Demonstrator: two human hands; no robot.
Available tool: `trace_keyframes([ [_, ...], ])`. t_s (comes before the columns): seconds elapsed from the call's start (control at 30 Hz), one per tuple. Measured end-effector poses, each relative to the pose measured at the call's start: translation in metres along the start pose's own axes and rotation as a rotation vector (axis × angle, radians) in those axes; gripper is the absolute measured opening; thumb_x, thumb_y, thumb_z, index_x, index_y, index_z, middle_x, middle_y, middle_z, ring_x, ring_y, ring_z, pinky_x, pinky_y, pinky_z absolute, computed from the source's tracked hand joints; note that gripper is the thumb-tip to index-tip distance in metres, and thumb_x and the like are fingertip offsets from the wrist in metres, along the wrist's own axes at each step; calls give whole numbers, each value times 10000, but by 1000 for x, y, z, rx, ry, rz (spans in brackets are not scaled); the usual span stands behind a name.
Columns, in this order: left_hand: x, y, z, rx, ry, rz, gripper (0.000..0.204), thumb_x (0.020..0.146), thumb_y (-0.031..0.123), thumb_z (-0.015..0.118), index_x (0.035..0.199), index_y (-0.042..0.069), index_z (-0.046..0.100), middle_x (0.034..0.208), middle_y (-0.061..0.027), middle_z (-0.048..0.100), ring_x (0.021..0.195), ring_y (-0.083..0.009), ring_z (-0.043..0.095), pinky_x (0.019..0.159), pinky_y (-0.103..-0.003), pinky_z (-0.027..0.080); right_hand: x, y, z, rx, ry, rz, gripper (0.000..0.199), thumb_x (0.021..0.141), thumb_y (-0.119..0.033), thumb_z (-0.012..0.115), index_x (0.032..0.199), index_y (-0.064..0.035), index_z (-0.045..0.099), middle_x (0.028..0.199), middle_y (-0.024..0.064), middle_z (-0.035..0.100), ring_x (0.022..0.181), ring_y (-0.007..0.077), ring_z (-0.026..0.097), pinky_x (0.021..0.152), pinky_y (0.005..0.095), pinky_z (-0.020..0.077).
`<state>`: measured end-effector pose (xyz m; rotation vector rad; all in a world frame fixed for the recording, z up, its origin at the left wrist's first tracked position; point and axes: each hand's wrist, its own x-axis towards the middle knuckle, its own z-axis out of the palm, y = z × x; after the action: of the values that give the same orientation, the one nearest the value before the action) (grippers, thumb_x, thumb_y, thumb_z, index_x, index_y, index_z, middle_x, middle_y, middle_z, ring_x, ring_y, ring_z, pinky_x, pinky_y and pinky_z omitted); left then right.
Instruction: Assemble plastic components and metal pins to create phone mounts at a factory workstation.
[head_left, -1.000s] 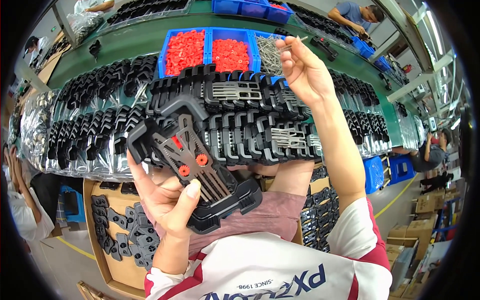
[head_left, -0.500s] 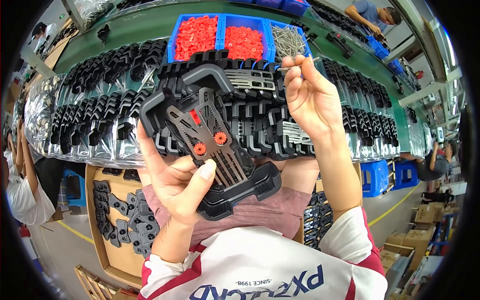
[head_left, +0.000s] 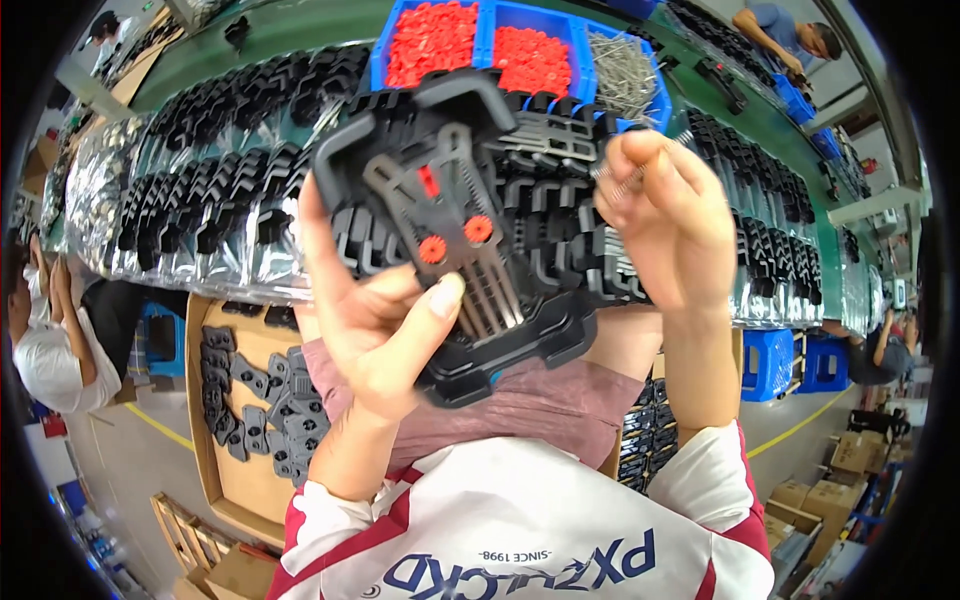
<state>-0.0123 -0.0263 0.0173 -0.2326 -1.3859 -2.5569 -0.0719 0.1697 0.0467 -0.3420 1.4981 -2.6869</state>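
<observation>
My left hand is closed round a black clamp-like holder, its thumb pressed on the front. Two slotted metal plates lie in the holder, with two small red gears and a red tab on them. Hooked black arms stand out at the holder's upper end. My right hand, raised to the right of the holder and apart from it, pinches a thin metal coil spring. Motion blurs that hand a little, and its fingers hide part of the spring.
Blue bins hold red parts and long metal springs on the green bench. Rows of black hooked parts cover the near bench. A cardboard box of dark pieces stands lower left. Other people sit nearby.
The whole scene has shifted right and slightly up in the picture. My right hand has moved right and slightly down with the spring, its fingers curled more. My left hand keeps hold of the holder.
</observation>
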Motion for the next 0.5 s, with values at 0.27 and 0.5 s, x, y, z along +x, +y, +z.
trace_keyframes([
  [0.27, 6, -1, -6, 147, -100, 15, 946, 794, -124, 509, 1499, 114, -75, 924, -201, 688, 551, -84, 536, 523, -148, 409, -33, 13, 38, -522, -133, -300, 447, 683, 116, 681, 1101, 26, 554, 793, 139, 627, 636, 146, 555, 577, 207, 468],
  [0.5, 5, -5, -7, 238, -106, 77, 915, 782, -117, 525, 1497, 50, -21, 894, -171, 693, 523, -68, 519, 490, -139, 395, -30, 22, 32, -885, -376, -500, 472, 662, 126, 727, 1089, 25, 554, 794, 130, 647, 644, 147, 558, 595, 232, 476],
])
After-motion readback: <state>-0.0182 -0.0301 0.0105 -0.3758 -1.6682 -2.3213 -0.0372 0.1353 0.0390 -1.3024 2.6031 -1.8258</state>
